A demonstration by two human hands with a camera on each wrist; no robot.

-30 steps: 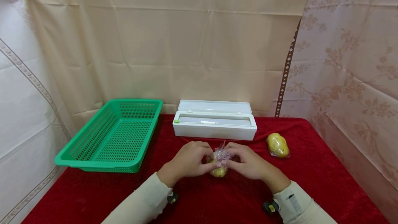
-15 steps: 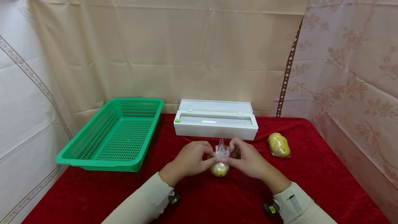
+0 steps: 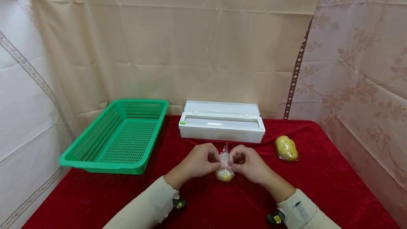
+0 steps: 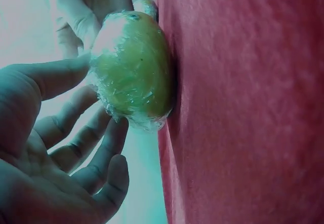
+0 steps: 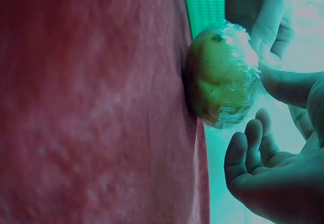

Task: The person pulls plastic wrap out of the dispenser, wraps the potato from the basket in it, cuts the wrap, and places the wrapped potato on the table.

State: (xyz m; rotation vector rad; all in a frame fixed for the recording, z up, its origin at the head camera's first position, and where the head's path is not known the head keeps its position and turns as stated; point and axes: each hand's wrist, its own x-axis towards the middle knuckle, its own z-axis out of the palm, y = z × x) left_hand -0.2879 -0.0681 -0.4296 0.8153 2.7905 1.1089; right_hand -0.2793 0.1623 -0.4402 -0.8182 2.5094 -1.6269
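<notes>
A yellow potato [image 3: 224, 177], partly wrapped in clear cling film [image 3: 224, 156], sits on the red cloth in front of me. The film is gathered into a bunch that stands up from its top. From the left, my left hand [image 3: 201, 160] pinches the film between thumb and fingers. On the opposite side my right hand [image 3: 251, 163] pinches it too, the thumbs close together just above the potato. Both wrist views show the wrapped potato [image 4: 134, 64] resting on the cloth, the film crinkled over its surface. The fingertips behind the film are partly hidden.
Beyond my hands stands a white cling film dispenser [image 3: 221, 135] with its lid raised. A green plastic basket [image 3: 146, 158] is at the left. Another film-wrapped potato [image 3: 286, 148] lies at the right on the red cloth [image 3: 330, 183]. Curtains hang behind and at the sides.
My fingers have shifted along the film and drawn closer together, the right fingers coming in. The film now stands in a narrower, more upright bunch. The potato has stayed nearly in place.
</notes>
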